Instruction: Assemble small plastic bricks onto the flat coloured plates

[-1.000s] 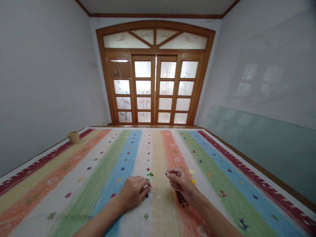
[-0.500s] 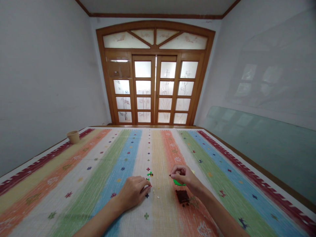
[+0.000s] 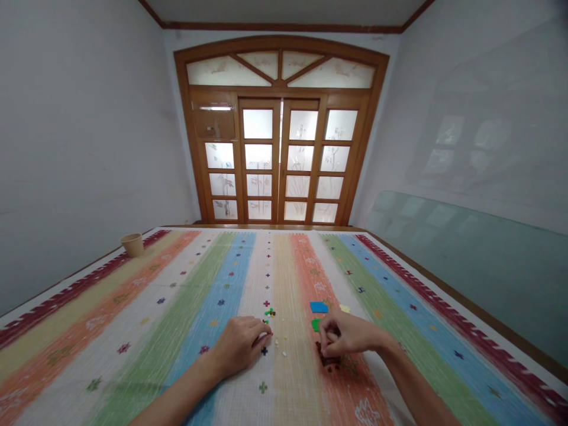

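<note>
My left hand rests on the striped woven cloth with its fingers curled, and a tiny red piece shows at the fingertips. Just beyond it lies a small cluster of green and dark bits. Several pale crumbs sit to its right. My right hand pinches down at a dark brown flat piece, partly covering it. Whatever lies between those fingers is hidden. Close by are a green piece, a blue flat piece and a pale yellow piece.
A paper cup stands at the far left edge of the cloth. A large glass pane leans along the right wall. Glazed wooden doors close the far end of the room.
My right hand has moved down and right onto the brown piece, and a blue piece now shows beyond it. The green piece is uncovered. My left hand has not moved.
</note>
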